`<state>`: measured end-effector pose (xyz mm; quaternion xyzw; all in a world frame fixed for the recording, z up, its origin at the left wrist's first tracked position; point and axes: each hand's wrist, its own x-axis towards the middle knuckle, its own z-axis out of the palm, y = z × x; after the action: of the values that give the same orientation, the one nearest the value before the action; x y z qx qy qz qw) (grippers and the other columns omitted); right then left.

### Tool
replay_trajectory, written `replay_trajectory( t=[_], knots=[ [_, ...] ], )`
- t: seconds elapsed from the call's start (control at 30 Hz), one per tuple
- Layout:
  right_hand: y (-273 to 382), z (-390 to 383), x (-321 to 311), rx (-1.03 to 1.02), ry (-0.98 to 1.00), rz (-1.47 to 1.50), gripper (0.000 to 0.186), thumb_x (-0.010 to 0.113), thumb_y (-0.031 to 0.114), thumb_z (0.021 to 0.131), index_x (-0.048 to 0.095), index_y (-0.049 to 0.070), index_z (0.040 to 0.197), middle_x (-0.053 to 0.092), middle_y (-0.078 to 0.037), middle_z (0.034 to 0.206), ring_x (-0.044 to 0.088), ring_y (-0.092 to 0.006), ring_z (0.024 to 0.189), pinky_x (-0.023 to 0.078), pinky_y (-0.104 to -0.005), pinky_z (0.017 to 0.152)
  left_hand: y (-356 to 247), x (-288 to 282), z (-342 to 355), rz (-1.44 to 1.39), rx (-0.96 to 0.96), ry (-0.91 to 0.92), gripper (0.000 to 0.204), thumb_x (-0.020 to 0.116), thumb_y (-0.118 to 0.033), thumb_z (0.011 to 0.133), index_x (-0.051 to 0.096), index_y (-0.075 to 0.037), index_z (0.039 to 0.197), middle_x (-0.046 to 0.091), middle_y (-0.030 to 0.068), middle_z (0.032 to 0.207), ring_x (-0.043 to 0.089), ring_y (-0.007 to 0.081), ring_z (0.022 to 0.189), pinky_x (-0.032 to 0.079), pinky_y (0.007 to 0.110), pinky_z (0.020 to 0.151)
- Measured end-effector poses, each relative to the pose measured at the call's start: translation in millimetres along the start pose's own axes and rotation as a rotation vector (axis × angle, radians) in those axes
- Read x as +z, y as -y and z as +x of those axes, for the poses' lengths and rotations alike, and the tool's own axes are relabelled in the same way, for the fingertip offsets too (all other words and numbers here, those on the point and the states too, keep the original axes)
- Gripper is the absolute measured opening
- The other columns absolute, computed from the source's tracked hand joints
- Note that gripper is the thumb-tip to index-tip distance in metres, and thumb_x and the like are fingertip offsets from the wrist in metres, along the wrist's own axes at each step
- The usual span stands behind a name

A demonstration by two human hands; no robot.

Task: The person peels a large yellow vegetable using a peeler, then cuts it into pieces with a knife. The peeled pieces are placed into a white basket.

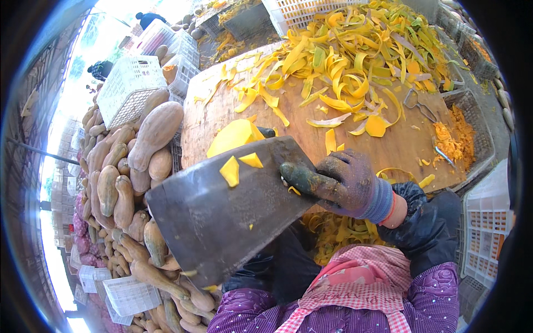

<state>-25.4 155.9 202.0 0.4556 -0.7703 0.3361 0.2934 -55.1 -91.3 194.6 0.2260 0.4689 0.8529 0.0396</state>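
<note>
My right hand (347, 186), in a dirty dark knit glove with a blue cuff, is closed on a wide dark cleaver (222, 205). Its thumb presses against the blade near the handle end, and the handle is hidden in the fist. Small yellow pumpkin bits cling to the blade. Just beyond the blade's upper edge, a peeled yellow pumpkin piece (234, 137) rests on the wooden board (208, 91). A dark tip, perhaps of my left hand (267, 132), shows beside that piece. The blade hides the rest there, so its grip cannot be made out.
A heap of pumpkin peels (355, 61) covers the board's far side. A wire-framed peeler (420, 105) lies at right, near orange pulp (455, 136) and a metal scraping tool (444, 157). Unpeeled pumpkins (158, 130) pile up at left with white crates (133, 83). Another crate (488, 227) stands at right.
</note>
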Motion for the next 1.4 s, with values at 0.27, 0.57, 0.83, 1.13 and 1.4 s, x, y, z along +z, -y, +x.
replay_trajectory(
  t=[0.27, 0.57, 0.83, 1.13, 1.4],
  knots=[
    [-29, 2, 12, 0.377, -0.205, 0.193, 0.049, 0.064, 0.0, 0.085, 0.062, 0.005, 0.134, 0.061, -0.017, 0.078, 0.061, -0.0307, 0.062, 0.048, -0.0375, 0.057, 17, -6, 0, -0.216, -0.156, -0.166, 0.046, 0.063, -0.033, 0.093, 0.055, 0.002, 0.122, 0.068, 0.0234, 0.104, 0.067, 0.0362, 0.096, 0.054, 0.048, 0.089],
    [-26, -4, 6, 0.038, 0.03, 0.114, 0.058, 0.07, 0.013, 0.08, 0.061, 0.017, 0.136, 0.061, -0.011, 0.076, 0.063, -0.0295, 0.063, 0.05, -0.0405, 0.056, 28, -5, -1, -0.112, 0.009, 0.104, 0.055, 0.065, -0.042, 0.092, 0.054, 0.002, 0.123, 0.066, 0.0253, 0.105, 0.067, 0.0371, 0.095, 0.053, 0.05, 0.088],
    [-38, 12, -7, 0.602, -0.072, 0.188, 0.049, 0.066, 0.004, 0.088, 0.06, 0.004, 0.136, 0.047, -0.009, 0.066, 0.046, -0.0123, 0.055, 0.042, -0.0271, 0.056, 15, 10, 6, 0.052, 0.037, 0.116, 0.06, 0.073, -0.037, 0.087, 0.052, 0.002, 0.128, 0.064, 0.0232, 0.116, 0.065, 0.0348, 0.103, 0.054, 0.048, 0.09],
    [27, 17, -39, -0.05, 0.059, -0.505, 0.057, 0.075, 0.02, 0.071, 0.068, 0.028, 0.126, 0.056, 0.001, 0.082, 0.057, -0.0188, 0.066, 0.045, -0.035, 0.056, 11, 16, 5, 0.209, 0.059, -0.136, 0.058, 0.078, -0.025, 0.083, 0.054, 0.0, 0.129, 0.064, 0.016, 0.119, 0.064, 0.0295, 0.105, 0.055, 0.042, 0.09],
    [1, 20, -29, 0.021, 0.121, -0.76, 0.066, 0.071, 0.02, 0.078, 0.058, 0.032, 0.142, 0.052, -0.002, 0.075, 0.056, -0.0189, 0.063, 0.045, -0.0329, 0.054, 38, 23, 17, 0.356, 0.103, -0.448, 0.056, 0.08, -0.018, 0.081, 0.055, -0.002, 0.129, 0.065, 0.01, 0.115, 0.065, 0.0256, 0.103, 0.055, 0.038, 0.089]
  ],
)
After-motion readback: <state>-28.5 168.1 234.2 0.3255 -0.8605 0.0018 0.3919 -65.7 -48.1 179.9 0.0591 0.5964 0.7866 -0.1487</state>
